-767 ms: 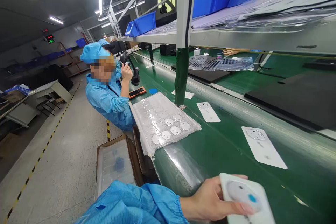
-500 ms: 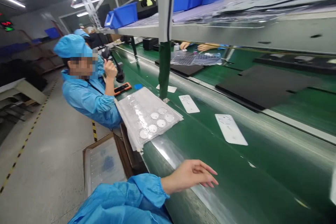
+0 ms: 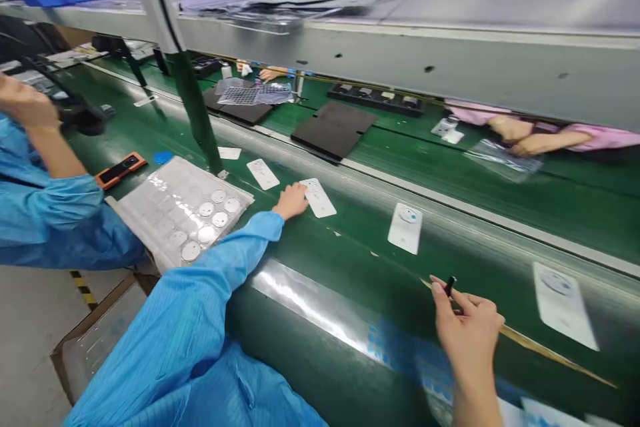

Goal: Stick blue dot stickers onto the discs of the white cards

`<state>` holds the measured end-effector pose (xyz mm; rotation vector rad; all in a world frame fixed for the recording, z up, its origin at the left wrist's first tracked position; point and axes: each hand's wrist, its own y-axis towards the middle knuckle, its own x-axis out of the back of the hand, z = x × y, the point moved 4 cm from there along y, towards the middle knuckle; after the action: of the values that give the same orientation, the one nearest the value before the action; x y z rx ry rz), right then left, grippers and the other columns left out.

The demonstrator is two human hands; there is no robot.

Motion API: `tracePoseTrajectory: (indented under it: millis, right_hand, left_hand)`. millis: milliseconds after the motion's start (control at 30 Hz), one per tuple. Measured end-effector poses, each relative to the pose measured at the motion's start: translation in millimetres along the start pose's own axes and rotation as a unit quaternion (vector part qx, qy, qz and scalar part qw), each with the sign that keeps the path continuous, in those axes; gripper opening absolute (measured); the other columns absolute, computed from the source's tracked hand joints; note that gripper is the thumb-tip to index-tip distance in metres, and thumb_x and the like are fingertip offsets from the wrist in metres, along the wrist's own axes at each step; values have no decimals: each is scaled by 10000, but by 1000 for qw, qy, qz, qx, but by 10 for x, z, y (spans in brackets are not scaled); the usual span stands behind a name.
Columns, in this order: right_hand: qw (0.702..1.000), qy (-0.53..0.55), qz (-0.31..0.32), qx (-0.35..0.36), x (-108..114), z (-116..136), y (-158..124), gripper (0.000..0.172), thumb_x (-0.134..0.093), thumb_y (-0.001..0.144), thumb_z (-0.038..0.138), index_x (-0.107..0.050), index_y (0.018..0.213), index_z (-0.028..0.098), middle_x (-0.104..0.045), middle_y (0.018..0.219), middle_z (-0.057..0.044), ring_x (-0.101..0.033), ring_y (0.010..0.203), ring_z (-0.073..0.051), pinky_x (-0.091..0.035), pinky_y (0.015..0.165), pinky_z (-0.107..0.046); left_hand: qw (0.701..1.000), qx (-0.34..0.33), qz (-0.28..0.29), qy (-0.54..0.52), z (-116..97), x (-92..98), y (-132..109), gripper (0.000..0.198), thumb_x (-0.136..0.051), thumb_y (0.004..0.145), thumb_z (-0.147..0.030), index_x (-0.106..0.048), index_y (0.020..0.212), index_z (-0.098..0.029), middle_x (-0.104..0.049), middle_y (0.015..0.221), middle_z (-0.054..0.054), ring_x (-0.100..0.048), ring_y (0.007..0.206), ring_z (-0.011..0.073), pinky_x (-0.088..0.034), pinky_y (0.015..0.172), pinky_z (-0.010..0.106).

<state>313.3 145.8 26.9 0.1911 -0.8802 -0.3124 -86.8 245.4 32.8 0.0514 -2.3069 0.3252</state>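
My left hand point(image 3: 291, 201), in a blue sleeve, reaches out over the green conveyor belt point(image 3: 380, 267) and its fingers rest on the near edge of a white rectangular plate point(image 3: 319, 197). My right hand point(image 3: 467, 327) hovers low over the belt's near side, pinching a small dark pen-like tool point(image 3: 449, 285) between thumb and fingers. Another white plate point(image 3: 405, 228) lies on the belt between my two hands. One more white plate point(image 3: 263, 173) lies beyond my left hand, and a further white plate point(image 3: 564, 304) sits at the right.
A clear blister tray point(image 3: 183, 210) with round white discs lies left of my left hand. A co-worker in blue point(image 3: 45, 200) sits at the left beside an orange phone point(image 3: 121, 169). Other people's hands point(image 3: 530, 137) work across the line. An open carton point(image 3: 95, 340) stands on the floor.
The view swung right. My left hand let go of the white plate it held, then stretched forward onto another plate on the belt. My right hand came into view with the tool.
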Motion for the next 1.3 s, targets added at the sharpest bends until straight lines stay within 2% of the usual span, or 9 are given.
tracePoseTrajectory:
  millis: [133, 267, 400, 533, 600, 700, 867, 1067, 1300]
  right_hand:
    - [985, 94, -33, -142, 264, -178, -407, 760, -561, 832, 851, -806, 991, 149, -698, 783, -104, -678, 768, -321, -525, 771, -472]
    - [957, 251, 17, -145, 318, -240, -649, 567, -735, 851, 712, -741, 1006, 166, -731, 758, -70, -693, 688, -257, -576, 722, -417]
    - [936, 304, 129, -119, 80, -122, -803, 452, -730, 926, 609, -698, 1018, 167, -728, 755, -57, -691, 667, -213, -586, 663, -353]
    - [923, 305, 214, -98, -209, -6, -882, 469, -651, 976, 639, -685, 993, 171, -705, 726, -53, -678, 631, -199, -569, 618, -322]
    - [921, 300, 230, -92, -292, -12, -896, 472, -629, 988, 650, -679, 988, 181, -694, 720, -52, -678, 649, -201, -557, 621, -315]
    - [922, 294, 236, -91, -345, -75, -907, 462, -614, 997, 655, -674, 993, 197, -688, 724, -50, -680, 681, -207, -550, 654, -322]
    - [918, 299, 243, -95, -364, -137, -923, 449, -617, 1000, 651, -688, 990, 208, -695, 732, -47, -670, 671, -203, -542, 658, -328]
    - [905, 341, 227, -111, -352, -133, -891, 435, -676, 974, 623, -685, 935, 189, -692, 686, -33, -617, 558, -159, -503, 547, -285]
    - [860, 460, 177, -132, -191, 334, -960, 354, -672, 1009, 540, -642, 899, 205, -702, 674, -18, -653, 553, -158, -511, 497, -263]
  left_hand:
    - [996, 42, -18, 71, -171, -12, 595, 906, -929, 767, -411, -459, 1487, -127, -383, 1613, 247, -267, 1531, 435, -213, 1236, 647]
    - [992, 94, -37, 77, -193, -78, 918, 1227, -1060, 523, -429, -397, 1465, -7, -326, 1580, 395, -182, 1535, 528, -158, 1218, 701]
    - [995, 71, -61, 24, -198, -84, 1031, 1164, -1067, 483, -278, -423, 1413, -4, -358, 1568, 384, -251, 1514, 505, -219, 1221, 668]
    - [996, -9, -49, -80, -290, -30, 966, 905, -925, 668, -159, -427, 1419, -79, -643, 1344, 207, -596, 1279, 321, -500, 1078, 464]
    - [976, -73, -30, -201, -356, 12, 831, 818, -866, 708, -172, -456, 1415, -134, -702, 1243, 132, -674, 1157, 263, -561, 978, 385]
    - [879, -146, 16, -454, -387, 63, 411, 604, -870, 651, -231, -619, 1195, -150, -740, 1074, 79, -721, 1010, 240, -594, 881, 335]
    - [779, -55, 90, -618, -248, -109, -676, 354, -816, 768, -336, -685, 1043, -156, -749, 975, 59, -744, 869, 223, -635, 740, 319]
    - [748, 41, 211, -628, -194, -614, -1592, 778, -775, 874, -257, -425, 1566, -312, -749, 1264, 109, -781, 1002, 288, -666, 848, 459]
    - [742, 93, 251, -614, -226, -1011, -2099, 577, -799, 868, -234, -518, 1373, -227, -775, 1166, 138, -794, 910, 294, -666, 833, 469]
